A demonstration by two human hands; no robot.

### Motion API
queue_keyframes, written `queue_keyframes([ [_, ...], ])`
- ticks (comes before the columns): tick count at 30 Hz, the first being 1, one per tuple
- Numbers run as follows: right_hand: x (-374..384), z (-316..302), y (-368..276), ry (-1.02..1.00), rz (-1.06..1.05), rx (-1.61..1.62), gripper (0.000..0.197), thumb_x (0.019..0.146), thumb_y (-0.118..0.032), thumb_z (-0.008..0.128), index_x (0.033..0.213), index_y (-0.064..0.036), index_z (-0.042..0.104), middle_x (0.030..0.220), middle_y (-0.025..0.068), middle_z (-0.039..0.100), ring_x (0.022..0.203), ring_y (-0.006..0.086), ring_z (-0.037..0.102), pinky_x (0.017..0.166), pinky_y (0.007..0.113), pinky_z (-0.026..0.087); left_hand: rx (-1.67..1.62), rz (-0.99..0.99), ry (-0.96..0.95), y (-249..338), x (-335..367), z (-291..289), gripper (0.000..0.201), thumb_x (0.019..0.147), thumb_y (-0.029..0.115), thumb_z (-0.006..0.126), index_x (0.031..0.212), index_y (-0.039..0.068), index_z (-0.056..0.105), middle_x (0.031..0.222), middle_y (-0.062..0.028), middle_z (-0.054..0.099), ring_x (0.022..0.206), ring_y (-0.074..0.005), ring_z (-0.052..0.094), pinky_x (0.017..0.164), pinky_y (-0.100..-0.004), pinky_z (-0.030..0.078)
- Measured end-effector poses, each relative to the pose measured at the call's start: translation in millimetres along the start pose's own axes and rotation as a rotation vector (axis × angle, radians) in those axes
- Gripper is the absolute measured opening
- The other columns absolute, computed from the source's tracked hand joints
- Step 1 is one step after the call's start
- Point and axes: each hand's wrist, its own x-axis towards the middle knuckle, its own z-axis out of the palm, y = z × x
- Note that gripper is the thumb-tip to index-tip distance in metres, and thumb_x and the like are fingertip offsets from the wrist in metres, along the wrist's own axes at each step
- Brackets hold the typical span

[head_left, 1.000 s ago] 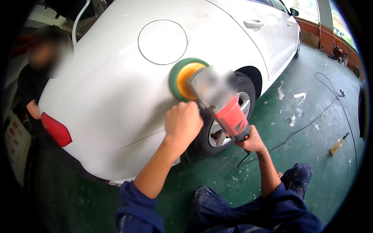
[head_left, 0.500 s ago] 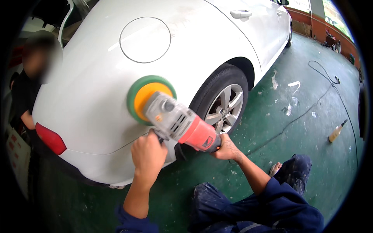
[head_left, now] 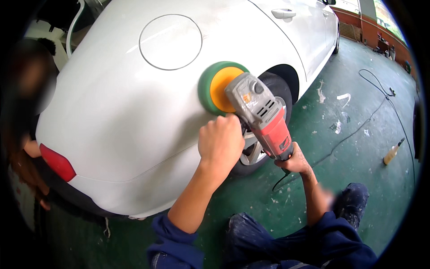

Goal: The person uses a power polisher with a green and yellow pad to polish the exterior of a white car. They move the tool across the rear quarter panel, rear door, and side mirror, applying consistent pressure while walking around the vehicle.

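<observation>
A red and grey car polisher (head_left: 264, 116) is in both my hands, its green and orange foam pad (head_left: 220, 88) set against the white car's rear quarter panel (head_left: 121, 103), just above the wheel arch. My left hand (head_left: 221, 140) is closed around the side handle near the polisher's head; most of that handle is hidden by the fingers. At the cord end of the body, my right hand (head_left: 293, 160) grips the rear. The round fuel flap (head_left: 170, 42) lies up and left of the pad. Behind the polisher, the rear wheel (head_left: 255, 154) is partly covered.
A black power cord (head_left: 345, 139) trails over the green floor (head_left: 309, 188) to the right. There, a bottle of yellowish liquid (head_left: 392, 153) stands near white scraps (head_left: 338, 127). At the left edge, another person (head_left: 22, 130) is beside the red tail light (head_left: 58, 162).
Both hands have carried the polisher to the right and slightly up along the panel, from below the fuel flap toward the wheel arch. The other person at the left has shifted.
</observation>
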Motion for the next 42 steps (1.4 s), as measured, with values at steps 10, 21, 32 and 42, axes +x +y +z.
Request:
queue_keyframes([
  [10, -12.8, 82.9, 51.8, -0.064, -0.050, 0.040, 0.016, 0.069, -0.007, 0.069, 0.082, 0.0013, 0.065, 0.067, 0.0091, 0.063, 0.065, 0.0084, 0.056, 0.061, 0.031, 0.049, 0.087, -0.206, -0.018, -42.3, -87.2, 9.8, 0.015, 0.074, 0.013, 0.069, 0.082, 0.004, 0.061, 0.068, -0.0187, 0.066, 0.067, -0.0401, 0.066, 0.062, -0.0500, 0.052],
  [21, -4.8, 43.0, 78.7, -0.071, -0.026, 0.121, 0.027, 0.070, -0.001, 0.073, 0.097, 0.0007, 0.071, 0.094, 0.0076, 0.074, 0.086, 0.0102, 0.067, 0.078, 0.029, 0.052, 0.047, -0.070, -0.068, 11.9, -36.9, 44.3, 0.006, 0.076, 0.006, 0.064, 0.079, 0.002, 0.060, 0.069, -0.0196, 0.067, 0.069, -0.0390, 0.068, 0.063, -0.0483, 0.054],
  [32, -38.8, 143.1, 99.8, -0.246, 0.020, 0.031, 0.026, 0.069, -0.007, 0.071, 0.094, 0.0008, 0.068, 0.085, 0.0190, 0.070, 0.081, 0.0242, 0.070, 0.074, 0.034, 0.053, 0.111, -0.284, -0.074, -61.6, -162.0, 46.4, 0.022, 0.069, 0.006, 0.071, 0.087, 0.001, 0.061, 0.069, -0.0209, 0.066, 0.065, -0.0433, 0.064, 0.062, -0.0523, 0.050],
  [42, -48.3, 156.1, 97.7, -0.138, -0.021, -0.092, 0.026, 0.066, -0.011, 0.069, 0.089, 0.0011, 0.068, 0.079, 0.0254, 0.066, 0.084, 0.0401, 0.067, 0.070, 0.038, 0.054, 0.055, -0.261, 0.146, -84.7, -200.9, 72.1, 0.023, 0.066, 0.012, 0.074, 0.084, 0.004, 0.062, 0.066, -0.0175, 0.064, 0.059, -0.0407, 0.064, 0.056, -0.0523, 0.050],
])
